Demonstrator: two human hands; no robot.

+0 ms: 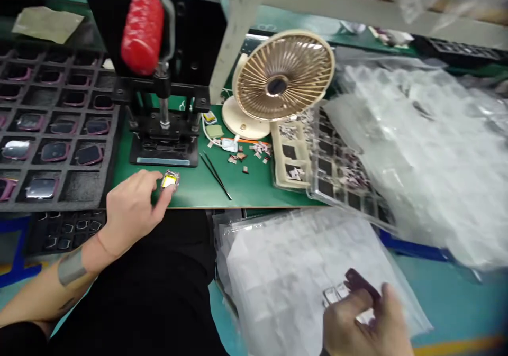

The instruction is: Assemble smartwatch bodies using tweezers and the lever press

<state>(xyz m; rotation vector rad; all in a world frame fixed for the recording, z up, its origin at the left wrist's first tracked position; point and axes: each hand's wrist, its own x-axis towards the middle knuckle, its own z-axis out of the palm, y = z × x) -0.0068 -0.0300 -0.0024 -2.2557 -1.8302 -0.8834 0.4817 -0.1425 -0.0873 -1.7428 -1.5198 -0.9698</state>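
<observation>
My left hand point(135, 208) pinches a small square electronic module point(170, 180) with a yellow border and a white middle. It is at the bench's front edge, just before the black press point(164, 139). Lower right, my right hand point(365, 324) is blurred by motion, its fingers bent around a dark elongated piece point(362, 284) whose kind I cannot make out. Under that hand lies a translucent white tray sheet point(278, 271). Small metal-framed parts point(335, 294) show beside its fingers. Black tweezers point(216, 176) rest on the green bench between the hands.
A red-handled lever point(143, 28) rises above the press. At left, a grey foam tray point(89, 186) holds several purple-rimmed watch cases. A cream fan point(283, 75) stands behind loose small parts point(238, 157). Parts boxes point(291, 155) and stacked plastic trays point(428, 149) occupy the right.
</observation>
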